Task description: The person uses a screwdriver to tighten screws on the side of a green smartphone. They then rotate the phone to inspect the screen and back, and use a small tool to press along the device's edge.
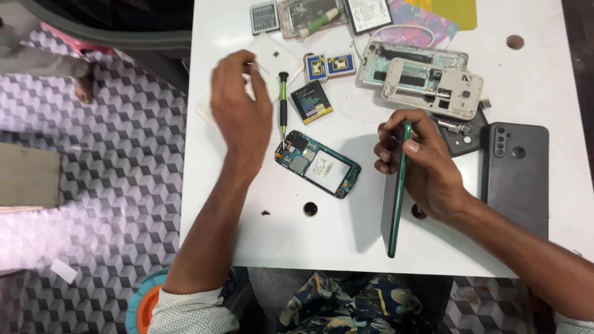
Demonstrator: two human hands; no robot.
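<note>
From my feed I see two bare forearms, each ending at a rolled-up sleeve near the elbow. The left sleeve (189,309) is pale with a fine dotted print; the right sleeve (572,323) barely shows, pale too. The lap wears dark blue trousers (352,303) with a leafy, yellowish pattern.

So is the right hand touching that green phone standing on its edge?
Touching. The head view shows the right hand wrapped around the upper end of the green phone, fingers on one face and thumb on the other, holding it upright on the table.
</note>
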